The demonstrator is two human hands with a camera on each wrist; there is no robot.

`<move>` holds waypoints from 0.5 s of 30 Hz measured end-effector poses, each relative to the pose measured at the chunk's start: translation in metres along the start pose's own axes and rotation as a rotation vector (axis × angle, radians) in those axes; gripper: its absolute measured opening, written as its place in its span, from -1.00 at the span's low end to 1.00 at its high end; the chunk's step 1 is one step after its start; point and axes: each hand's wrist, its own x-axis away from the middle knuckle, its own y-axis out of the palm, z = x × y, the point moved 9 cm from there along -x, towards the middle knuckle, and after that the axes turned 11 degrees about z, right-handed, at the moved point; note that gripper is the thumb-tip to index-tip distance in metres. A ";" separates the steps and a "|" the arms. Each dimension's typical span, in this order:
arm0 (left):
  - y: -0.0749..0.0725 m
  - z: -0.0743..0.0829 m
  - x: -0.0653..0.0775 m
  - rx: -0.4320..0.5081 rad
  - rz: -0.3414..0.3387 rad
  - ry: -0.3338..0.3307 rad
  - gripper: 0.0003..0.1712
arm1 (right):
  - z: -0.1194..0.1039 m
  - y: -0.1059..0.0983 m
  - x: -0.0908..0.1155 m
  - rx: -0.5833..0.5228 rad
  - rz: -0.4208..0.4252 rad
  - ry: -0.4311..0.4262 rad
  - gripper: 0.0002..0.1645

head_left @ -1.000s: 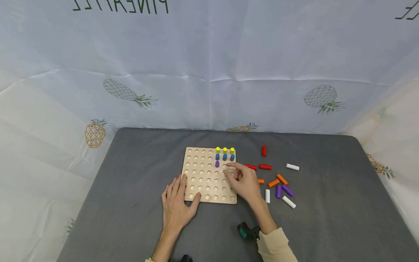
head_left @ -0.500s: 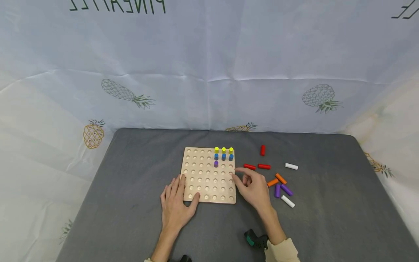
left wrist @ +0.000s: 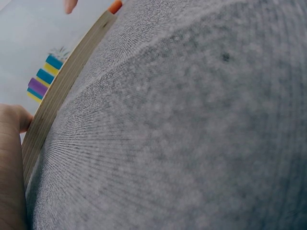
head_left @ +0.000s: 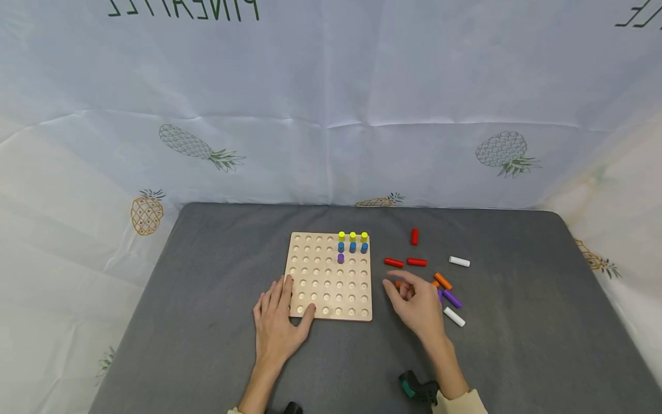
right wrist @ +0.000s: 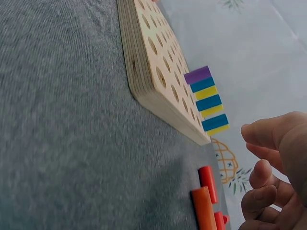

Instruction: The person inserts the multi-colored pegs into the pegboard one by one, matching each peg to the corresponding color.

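Observation:
My left hand rests against the left front corner of the wooden pegboard, fingers extended along its left side and thumb at its front edge. In the board's back right corner stand three yellow pegs, three blue pegs and one purple peg. Right of the board, my right hand hovers over the loose pegs, thumb and forefinger spread apart with nothing between them. Below it in the right wrist view lies an orange peg. Another orange peg and a purple peg lie beside the knuckles.
Three red pegs lie behind the right hand. One white peg lies at the far right, another white peg nearer. Everything is on a grey cloth-covered table. A white pineapple-print curtain hangs behind it.
My right hand has moved right, off the board to over the loose pegs, now covering some of them. The left hand keeps its place on the board.

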 end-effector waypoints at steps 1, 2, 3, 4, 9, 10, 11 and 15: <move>0.000 0.000 0.000 0.001 0.001 0.001 -0.03 | 0.001 -0.002 0.000 0.005 0.005 0.003 -0.79; 0.000 0.000 0.000 0.001 0.002 0.001 -0.03 | 0.003 -0.003 0.001 0.006 0.009 0.007 -0.79; 0.000 0.000 0.000 0.002 0.002 0.000 -0.03 | 0.004 -0.006 0.001 0.009 0.014 0.008 -0.79; 0.000 0.000 0.000 0.004 0.001 -0.001 -0.03 | 0.005 -0.008 0.002 0.008 0.020 0.011 -0.79; 0.000 -0.001 0.000 0.007 -0.004 -0.007 -0.03 | 0.012 -0.018 0.003 0.016 0.051 0.030 -0.82; 0.000 -0.001 0.000 0.008 -0.004 -0.007 -0.03 | 0.014 -0.020 0.003 0.019 0.056 0.038 -0.83; 0.000 -0.001 -0.001 0.006 -0.005 -0.006 -0.03 | 0.016 -0.022 0.004 0.026 0.061 0.046 -0.83; 0.000 0.000 -0.001 0.005 -0.006 -0.005 -0.03 | 0.027 -0.032 0.008 0.073 0.085 0.090 -0.86</move>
